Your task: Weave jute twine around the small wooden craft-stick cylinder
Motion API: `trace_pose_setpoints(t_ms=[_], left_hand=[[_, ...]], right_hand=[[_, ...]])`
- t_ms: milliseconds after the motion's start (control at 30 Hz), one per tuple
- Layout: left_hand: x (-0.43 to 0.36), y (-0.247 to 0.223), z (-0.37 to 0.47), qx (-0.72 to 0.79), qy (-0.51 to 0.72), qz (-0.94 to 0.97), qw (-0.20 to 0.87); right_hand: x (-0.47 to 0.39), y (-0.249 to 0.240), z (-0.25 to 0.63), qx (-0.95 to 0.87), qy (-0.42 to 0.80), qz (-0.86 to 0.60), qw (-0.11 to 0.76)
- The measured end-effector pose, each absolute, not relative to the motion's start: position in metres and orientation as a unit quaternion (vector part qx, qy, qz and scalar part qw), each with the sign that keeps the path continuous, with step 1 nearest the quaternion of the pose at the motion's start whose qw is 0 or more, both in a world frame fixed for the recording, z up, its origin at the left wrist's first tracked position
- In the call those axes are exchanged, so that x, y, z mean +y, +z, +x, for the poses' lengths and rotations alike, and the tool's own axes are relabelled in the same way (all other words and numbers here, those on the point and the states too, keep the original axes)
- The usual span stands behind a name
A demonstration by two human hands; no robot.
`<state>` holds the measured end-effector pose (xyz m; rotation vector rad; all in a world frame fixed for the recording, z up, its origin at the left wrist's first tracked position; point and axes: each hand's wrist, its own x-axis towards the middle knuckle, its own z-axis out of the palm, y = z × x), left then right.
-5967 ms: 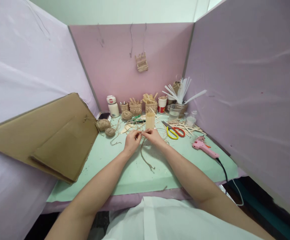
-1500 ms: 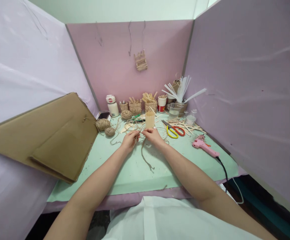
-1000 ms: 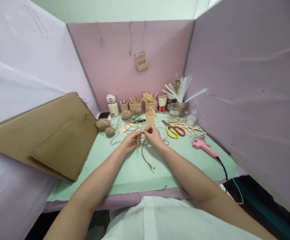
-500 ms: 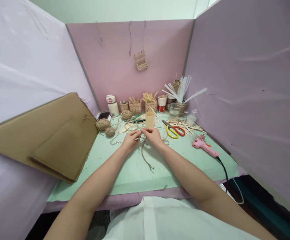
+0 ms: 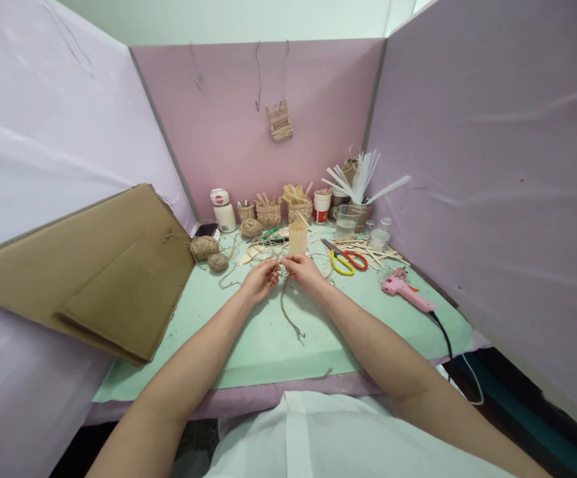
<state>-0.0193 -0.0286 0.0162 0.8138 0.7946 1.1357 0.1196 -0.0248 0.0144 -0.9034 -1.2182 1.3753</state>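
My left hand [image 5: 262,280] and my right hand [image 5: 304,271] meet near the middle of the green-covered table, their fingertips pinched close together on brown twine. From between them a length of twine [image 5: 288,315] hangs down and lies on the table toward me, its end frayed. Just beyond my fingers stands an upright piece made of pale wooden sticks [image 5: 298,238]. Loose twine lies tangled behind my left hand. The exact hold of the fingertips is too small to make out fully.
Scissors [image 5: 344,259] and a pink glue gun [image 5: 408,293] lie on the right. Twine balls [image 5: 204,248] are at the left beside cardboard [image 5: 119,279]. A white bottle [image 5: 224,212], stick-filled baskets [image 5: 269,214] and a clear cup [image 5: 346,222] line the back.
The fingers of my left hand have shifted slightly and curled a little more. Both hands stay close together at the same spot.
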Motion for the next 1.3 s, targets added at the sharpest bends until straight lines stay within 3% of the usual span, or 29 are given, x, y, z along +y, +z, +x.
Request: trace_pose_setpoints(t_ms=[367,767,1300], left_hand=[[-0.032,0.012,-0.012,0.381,0.555,0.478,0.565],[-0.027,0.01,-0.011,0.413,0.55,0.548,0.477],[-0.022,0.018,-0.017,0.427,0.556,0.553,0.45]], right_hand=[[-0.024,0.013,0.12,-0.522,0.523,-0.415,0.53],[-0.021,0.013,0.123,-0.439,0.604,-0.378,0.547],[0.004,0.019,0.149,-0.298,0.566,-0.338,0.69]])
